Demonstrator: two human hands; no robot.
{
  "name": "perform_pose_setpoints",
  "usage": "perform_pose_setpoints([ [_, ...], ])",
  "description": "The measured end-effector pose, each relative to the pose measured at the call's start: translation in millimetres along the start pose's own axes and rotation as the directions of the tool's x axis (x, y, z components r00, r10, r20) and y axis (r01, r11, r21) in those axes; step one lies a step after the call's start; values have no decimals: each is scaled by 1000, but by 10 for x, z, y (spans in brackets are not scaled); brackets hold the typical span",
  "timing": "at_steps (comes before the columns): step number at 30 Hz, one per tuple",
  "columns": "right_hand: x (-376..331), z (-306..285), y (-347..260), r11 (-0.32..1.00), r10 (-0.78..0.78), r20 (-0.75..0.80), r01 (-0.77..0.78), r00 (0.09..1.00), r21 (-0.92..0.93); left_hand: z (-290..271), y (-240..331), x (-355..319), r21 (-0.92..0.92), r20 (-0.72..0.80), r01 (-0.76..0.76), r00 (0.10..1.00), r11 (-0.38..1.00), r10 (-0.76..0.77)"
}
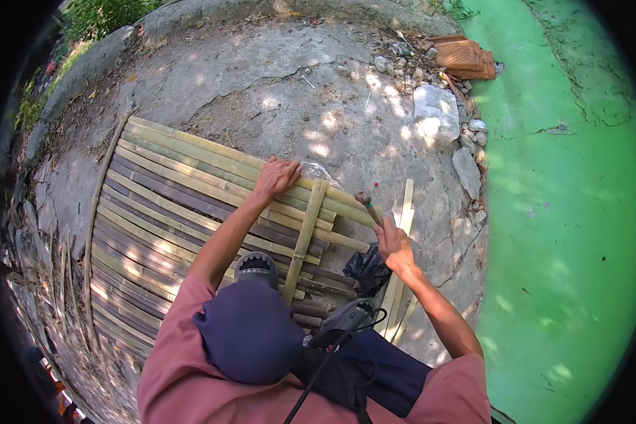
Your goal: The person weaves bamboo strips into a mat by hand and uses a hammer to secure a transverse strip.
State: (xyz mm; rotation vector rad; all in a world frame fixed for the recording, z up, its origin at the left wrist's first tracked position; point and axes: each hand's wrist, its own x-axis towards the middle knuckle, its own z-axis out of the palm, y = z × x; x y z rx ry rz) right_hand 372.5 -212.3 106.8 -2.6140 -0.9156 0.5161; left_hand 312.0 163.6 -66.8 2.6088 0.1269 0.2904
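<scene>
A panel of bamboo slats (164, 205), pale green-yellow and dark brown, lies on the ground in front of me. My left hand (279, 177) is closed over its far edge, fingers curled on the outermost slat. A bamboo crosspiece (306, 237) lies across the slats, just right of that hand. In my right hand (394, 247) is a hammer (367, 203), gripped by the handle, its head up near the right end of the far slat. My fist hides the lower handle. Whether a nail is at my left fingertips cannot be made out.
Loose bamboo strips (408, 201) lie right of the panel, beside a crumpled black plastic bag (367, 271). Further off are a clear plastic bag (436, 113), stones (466, 173) and stacked terracotta tiles (463, 56). A green painted surface (558, 233) runs along the right.
</scene>
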Motion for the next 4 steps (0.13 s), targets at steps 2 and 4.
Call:
perform_pose_setpoints([
  [2,-340,-361,238,996,29,42,-32,999,81,30,72,71,-42,-32,41,999,998,-42],
  [4,-576,-461,397,988,51,43,-56,998,143,42,202,200,-293,108,172,983,941,-146],
])
